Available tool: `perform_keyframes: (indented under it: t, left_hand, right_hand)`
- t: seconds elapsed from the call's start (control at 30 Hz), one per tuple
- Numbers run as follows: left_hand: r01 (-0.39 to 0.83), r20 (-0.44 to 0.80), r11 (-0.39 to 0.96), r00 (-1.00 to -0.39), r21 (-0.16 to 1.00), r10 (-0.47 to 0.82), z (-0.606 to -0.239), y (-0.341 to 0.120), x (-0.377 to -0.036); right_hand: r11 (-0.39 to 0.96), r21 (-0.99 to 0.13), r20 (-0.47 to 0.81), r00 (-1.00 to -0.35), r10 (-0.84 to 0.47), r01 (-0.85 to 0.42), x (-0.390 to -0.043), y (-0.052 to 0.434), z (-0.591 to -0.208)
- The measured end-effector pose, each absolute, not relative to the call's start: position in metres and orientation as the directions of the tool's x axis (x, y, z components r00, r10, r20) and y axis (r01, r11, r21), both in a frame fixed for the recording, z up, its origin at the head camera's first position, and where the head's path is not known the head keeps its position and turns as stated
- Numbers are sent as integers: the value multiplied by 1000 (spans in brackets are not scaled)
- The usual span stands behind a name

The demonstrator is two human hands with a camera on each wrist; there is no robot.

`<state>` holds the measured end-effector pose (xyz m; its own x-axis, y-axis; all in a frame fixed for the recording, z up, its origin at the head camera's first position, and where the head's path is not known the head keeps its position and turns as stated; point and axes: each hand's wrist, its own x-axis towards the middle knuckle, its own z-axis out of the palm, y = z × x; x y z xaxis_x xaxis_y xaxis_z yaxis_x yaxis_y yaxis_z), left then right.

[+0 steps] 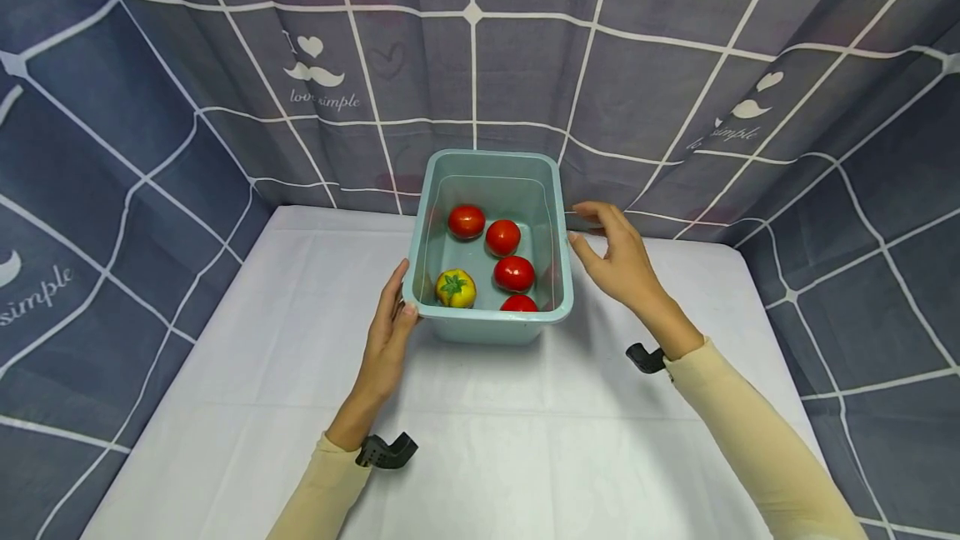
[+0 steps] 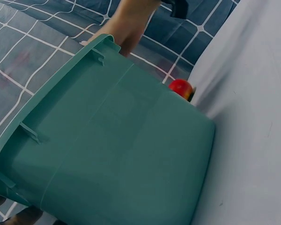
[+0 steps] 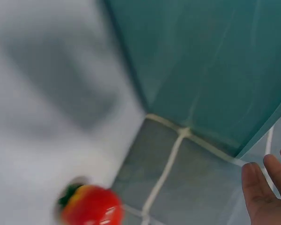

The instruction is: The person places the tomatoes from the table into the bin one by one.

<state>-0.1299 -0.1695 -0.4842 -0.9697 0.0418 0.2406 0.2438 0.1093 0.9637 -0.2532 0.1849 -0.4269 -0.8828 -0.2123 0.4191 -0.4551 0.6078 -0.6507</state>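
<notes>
A teal plastic basin (image 1: 491,155) stands on the white table, holding several red tomatoes (image 1: 513,272) and a yellow one (image 1: 455,288). My left hand (image 1: 390,319) holds its near left corner, thumb on the rim and fingers against the outer wall (image 2: 122,154). My right hand (image 1: 611,257) hovers open beside the right rim, fingers spread, very close to it; I cannot tell if it touches. In the right wrist view its fingertips (image 3: 267,192) show beside the basin wall (image 3: 201,61). One more red tomato (image 3: 91,206) lies on the table behind the basin (image 2: 180,87), hidden in the head view.
The white-covered table (image 1: 525,440) is walled on three sides by a blue-grey checked cloth (image 1: 525,65). The basin stands close to the back cloth. Bare tabletop stretches left, right and in front of the basin.
</notes>
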Motion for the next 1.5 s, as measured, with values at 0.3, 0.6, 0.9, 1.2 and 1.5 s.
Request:
perform_keyframes:
  t: [0.3, 0.6, 0.9, 1.2, 1.5]
  left_hand:
    - [249, 246, 107, -968, 963, 41, -484, -169, -131]
    - [248, 246, 102, -969, 963, 38, -484, -169, -130]
    - [247, 244, 94, -969, 965, 42, -484, -169, -130]
    - [233, 230, 112, -972, 966, 42, -483, -168, -129]
    - [236, 232, 109, -972, 966, 40, -484, -168, -129]
  right_hand:
    - [625, -727, 353, -935, -14, -284, -262, 232, -468]
    - [621, -766, 287, -952, 101, -165, -273, 262, -510]
    - [597, -802, 127, -977, 172, 1, -276, 265, -528]
    - [588, -807, 75, -979, 188, 51, -275, 264, -533]
    - [599, -798, 64, -978, 198, 69, -275, 263, -532]
